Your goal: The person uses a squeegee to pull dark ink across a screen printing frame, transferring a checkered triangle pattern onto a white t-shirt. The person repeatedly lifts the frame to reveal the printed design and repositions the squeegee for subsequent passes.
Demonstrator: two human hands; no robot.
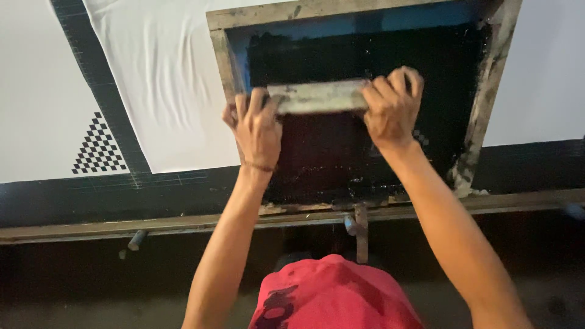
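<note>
A wooden-framed printing screen [226, 58] coated in black ink lies on a white cloth [164, 85]. Across the screen's upper middle sits a grey, ink-stained squeegee [317, 96]. My left hand [257, 131] grips its left end and my right hand [390, 106] grips its right end. Both arms reach forward over the table edge. The mesh below the squeegee looks dark and wet.
A white cloth piece with a black checkered triangle print [97, 146] lies at the left. A dark strip [103, 91] of table separates the cloths. A wooden rail [183, 224] runs along the table's near edge, with a metal bracket [361, 228] under the screen. My red shirt [335, 295] shows below.
</note>
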